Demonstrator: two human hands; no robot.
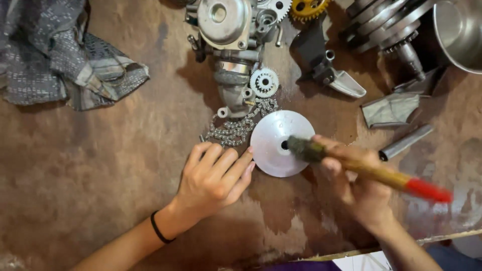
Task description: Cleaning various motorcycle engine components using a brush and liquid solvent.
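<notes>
Grey rag (60, 55) bunched at far left of the wet brown counter (75, 165); left hand (213, 178) lies flat, fingers spread, tips on the disc's rim to steady it; round shiny metal disc (275, 143) w/ centre hole sits mid-counter below a chain (236, 128); right hand (351, 180) is closed round a red-handled brush (351, 163), bristles at the hole

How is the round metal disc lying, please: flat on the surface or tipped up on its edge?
Flat. The metal disc shows its whole round face and centre hole to the camera, the left hand steadying its rim while the brush touches it.
</notes>
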